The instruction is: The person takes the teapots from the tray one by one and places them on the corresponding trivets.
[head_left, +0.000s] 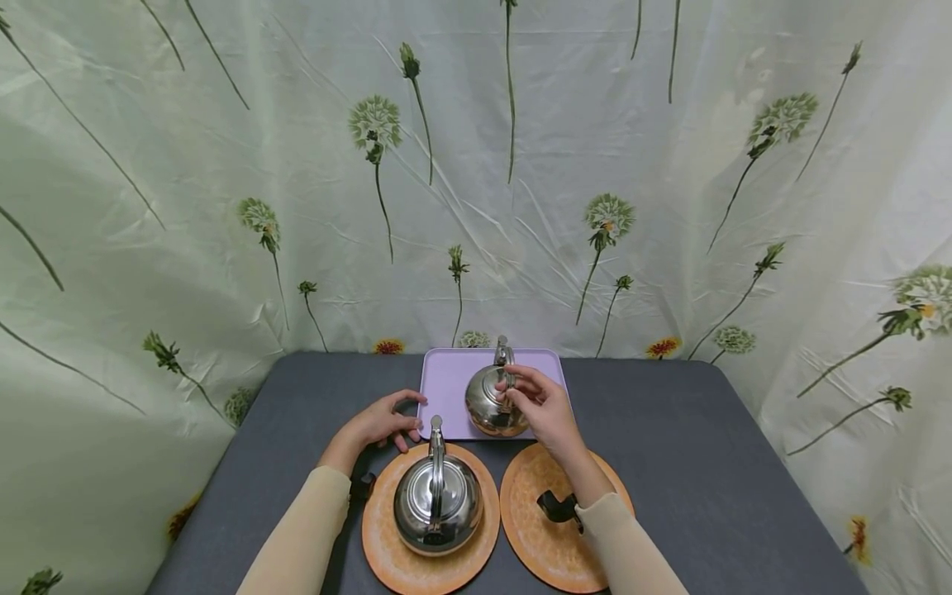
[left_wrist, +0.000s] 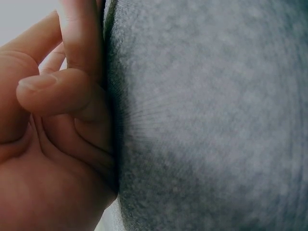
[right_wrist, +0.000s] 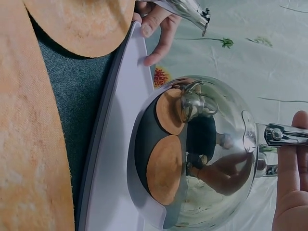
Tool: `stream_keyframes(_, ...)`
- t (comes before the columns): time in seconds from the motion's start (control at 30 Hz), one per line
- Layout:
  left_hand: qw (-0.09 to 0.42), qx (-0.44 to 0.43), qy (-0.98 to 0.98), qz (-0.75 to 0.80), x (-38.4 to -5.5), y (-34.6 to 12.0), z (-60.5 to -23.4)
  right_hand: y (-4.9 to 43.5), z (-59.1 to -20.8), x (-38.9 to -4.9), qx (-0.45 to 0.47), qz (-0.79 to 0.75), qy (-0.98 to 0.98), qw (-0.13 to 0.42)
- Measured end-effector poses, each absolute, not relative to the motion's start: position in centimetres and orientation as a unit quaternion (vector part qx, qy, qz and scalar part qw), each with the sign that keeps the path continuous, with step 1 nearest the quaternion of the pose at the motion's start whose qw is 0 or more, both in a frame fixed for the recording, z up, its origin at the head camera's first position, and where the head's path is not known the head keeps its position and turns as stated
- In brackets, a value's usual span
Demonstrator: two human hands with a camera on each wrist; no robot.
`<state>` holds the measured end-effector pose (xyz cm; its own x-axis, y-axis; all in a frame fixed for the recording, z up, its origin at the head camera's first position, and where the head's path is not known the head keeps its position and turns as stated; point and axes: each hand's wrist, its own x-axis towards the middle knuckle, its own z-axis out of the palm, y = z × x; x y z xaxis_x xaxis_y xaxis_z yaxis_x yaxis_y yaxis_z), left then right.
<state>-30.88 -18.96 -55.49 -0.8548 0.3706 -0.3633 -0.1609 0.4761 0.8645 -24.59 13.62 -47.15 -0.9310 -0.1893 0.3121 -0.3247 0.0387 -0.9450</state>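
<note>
My right hand [head_left: 541, 409] grips the handle of a shiny steel kettle [head_left: 483, 411] at the far side of the table. In the head view this kettle overlaps the right half of a lilac tray [head_left: 445, 376]. The right wrist view shows fingers [right_wrist: 288, 168] round the handle and the kettle's mirror-like body [right_wrist: 216, 202] close over the tray. At the tray's left edge, my left hand [head_left: 381, 420] touches the rim with relaxed fingers. A second steel kettle [head_left: 405, 508] stands upright on a round orange mat [head_left: 379, 529], close by the left wrist.
Another round orange mat [head_left: 535, 545] lies under my right forearm, beside the first one. Dark grey cloth [head_left: 669, 463] covers the table. Behind the tray hangs a pale curtain [head_left: 521, 273] printed with dandelions.
</note>
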Motion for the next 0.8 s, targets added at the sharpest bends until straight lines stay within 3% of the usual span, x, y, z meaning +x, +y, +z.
stream_keyframes(0.8,0.259,0.075,0.827,0.493,-30.8,-19.0,-55.4,15.2,-46.9,-22.7,0.158,0.673,-0.72,0.06)
